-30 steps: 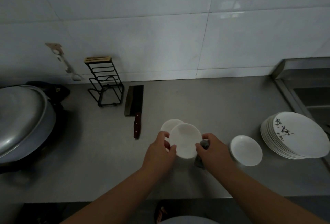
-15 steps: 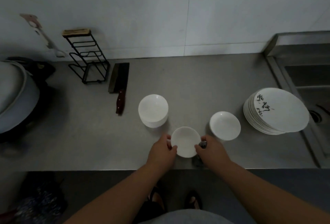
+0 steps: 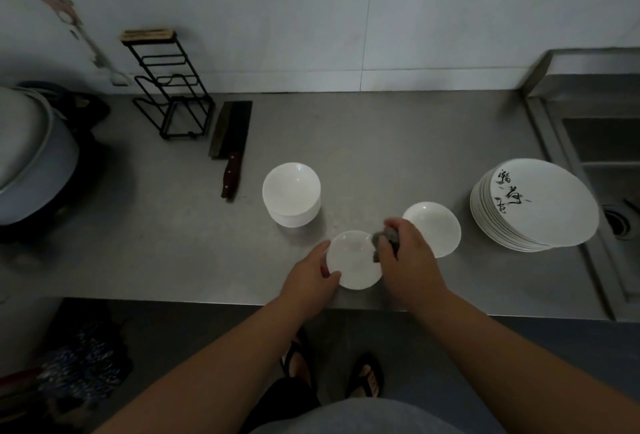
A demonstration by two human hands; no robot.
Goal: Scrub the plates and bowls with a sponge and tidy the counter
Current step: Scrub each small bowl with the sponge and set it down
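Observation:
A small white bowl (image 3: 353, 262) sits near the front edge of the steel counter (image 3: 381, 143). My left hand (image 3: 310, 276) grips its left rim. My right hand (image 3: 407, 257) holds a dark grey sponge (image 3: 384, 236) against the bowl's right inner rim. Behind them to the left stands a stack of white bowls (image 3: 291, 194). A single white bowl (image 3: 437, 227) lies just behind my right hand. At the right, beside the sink, is a stack of white plates (image 3: 535, 205) with black brush writing on the top one.
A cleaver (image 3: 230, 144) lies on the counter by a black wire rack (image 3: 169, 87). A large lidded pot (image 3: 31, 160) fills the left side. The sink (image 3: 609, 170) with its drain is at the far right. The counter's front edge runs just below the bowl.
The view tilted further down. My right hand lifted the sponge from beside the bowl up onto its right inner rim. My left hand kept hold of the bowl's left rim.

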